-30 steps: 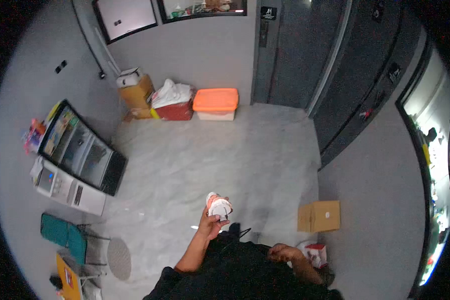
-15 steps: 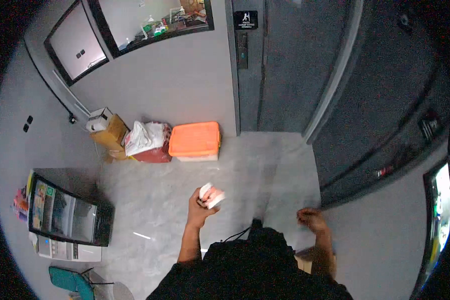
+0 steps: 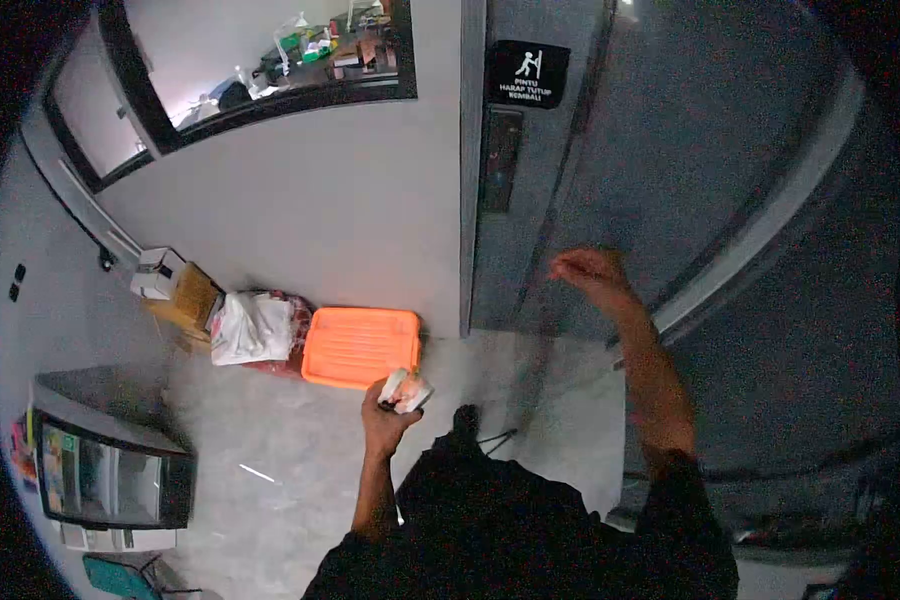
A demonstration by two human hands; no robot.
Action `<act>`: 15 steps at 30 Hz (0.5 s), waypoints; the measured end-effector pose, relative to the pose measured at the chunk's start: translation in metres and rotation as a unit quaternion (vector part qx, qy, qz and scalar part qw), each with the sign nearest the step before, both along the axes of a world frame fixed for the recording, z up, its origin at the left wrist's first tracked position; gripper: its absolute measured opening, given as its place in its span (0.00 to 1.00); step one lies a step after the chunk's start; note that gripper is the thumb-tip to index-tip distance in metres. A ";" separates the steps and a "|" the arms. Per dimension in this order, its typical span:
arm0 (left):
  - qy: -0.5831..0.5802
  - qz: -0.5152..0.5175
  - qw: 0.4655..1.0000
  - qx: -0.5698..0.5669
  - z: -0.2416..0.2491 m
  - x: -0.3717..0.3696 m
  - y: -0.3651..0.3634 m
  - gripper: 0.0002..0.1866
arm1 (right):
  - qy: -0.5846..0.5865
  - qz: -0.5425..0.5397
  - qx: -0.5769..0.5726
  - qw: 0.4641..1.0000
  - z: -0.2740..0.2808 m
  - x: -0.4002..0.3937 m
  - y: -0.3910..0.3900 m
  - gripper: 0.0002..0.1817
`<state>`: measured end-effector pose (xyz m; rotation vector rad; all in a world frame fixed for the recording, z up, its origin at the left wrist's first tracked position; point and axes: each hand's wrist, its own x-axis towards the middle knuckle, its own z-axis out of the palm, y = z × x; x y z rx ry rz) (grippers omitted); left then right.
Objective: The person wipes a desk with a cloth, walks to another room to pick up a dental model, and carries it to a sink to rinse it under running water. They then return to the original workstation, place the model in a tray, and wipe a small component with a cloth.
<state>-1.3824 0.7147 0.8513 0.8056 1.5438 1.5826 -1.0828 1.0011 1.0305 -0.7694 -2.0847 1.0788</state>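
My left hand (image 3: 385, 425) is closed around a small white and pinkish-orange object (image 3: 407, 391), whose kind I cannot make out. It is held low in front of my body, with the orange box lid beyond it. My right hand (image 3: 592, 277) is raised in front of the dark grey door (image 3: 660, 150), fingers stretched to the left and slightly blurred. Nothing shows in it. A lock plate (image 3: 501, 160) sits on the door, up and to the left of that hand, apart from it.
A black sign (image 3: 528, 75) is on the door. Along the wall stand an orange-lidded box (image 3: 362, 345), a white bag (image 3: 254, 328) and cardboard boxes (image 3: 183, 300). A glass-front fridge (image 3: 110, 475) and a green chair (image 3: 120, 578) are at the left.
My right hand has risen from low at my side to in front of the door. The door and sign appear closer. My left hand still holds the white and pinkish-orange object.
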 end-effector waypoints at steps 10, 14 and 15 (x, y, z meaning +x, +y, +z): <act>0.282 -0.116 0.927 0.219 0.138 0.047 0.364 0.36 | 0.069 -0.023 0.033 0.997 0.028 -0.016 0.269 0.09; 0.290 -0.073 0.929 0.218 0.140 0.075 0.452 0.36 | 0.063 0.057 -0.002 0.996 0.042 -0.017 0.329 0.07; 0.296 -0.061 0.929 0.214 0.143 0.076 0.472 0.35 | 0.079 0.084 -0.019 0.993 0.046 -0.022 0.331 0.07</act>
